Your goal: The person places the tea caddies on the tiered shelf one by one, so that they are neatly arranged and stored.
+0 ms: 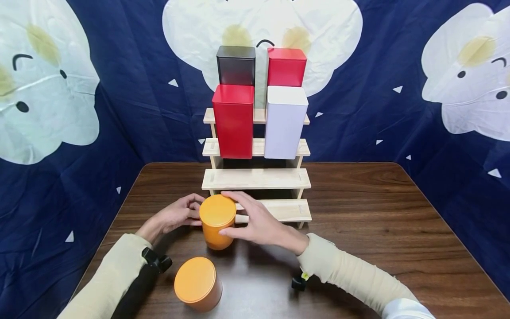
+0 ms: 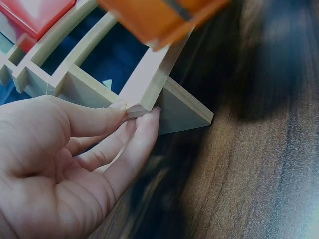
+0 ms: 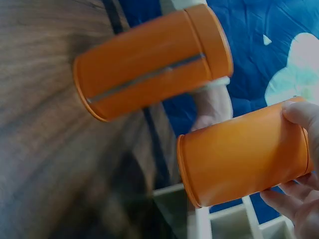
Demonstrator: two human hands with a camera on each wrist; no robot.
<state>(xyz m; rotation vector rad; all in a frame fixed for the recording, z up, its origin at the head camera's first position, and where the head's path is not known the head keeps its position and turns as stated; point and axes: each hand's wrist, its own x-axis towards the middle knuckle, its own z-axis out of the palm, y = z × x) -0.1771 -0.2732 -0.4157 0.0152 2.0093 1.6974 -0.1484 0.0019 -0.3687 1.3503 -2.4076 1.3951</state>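
My right hand (image 1: pixel 263 225) grips an orange cylindrical canister (image 1: pixel 217 226) near its lid, thumb on the near side and fingers on the far side. The canister is upright at the left front of a stepped wooden rack (image 1: pixel 255 179). Whether its base touches anything, I cannot tell. With thumb and fingertips, my left hand (image 2: pixel 75 154) pinches the left end of the rack's lowest plank (image 2: pixel 144 92). A second orange canister (image 1: pixel 197 283) stands on the table closer to me; a dark strip runs down its side in the right wrist view.
On the rack's upper steps stand a tall red tin (image 1: pixel 235 122), a white tin (image 1: pixel 286 122), a black tin (image 1: pixel 236 66) and another red tin (image 1: pixel 287 66). The brown wooden table (image 1: pixel 378 221) meets a dark blue cloth (image 1: pixel 350 133) with white cloud figures behind it.
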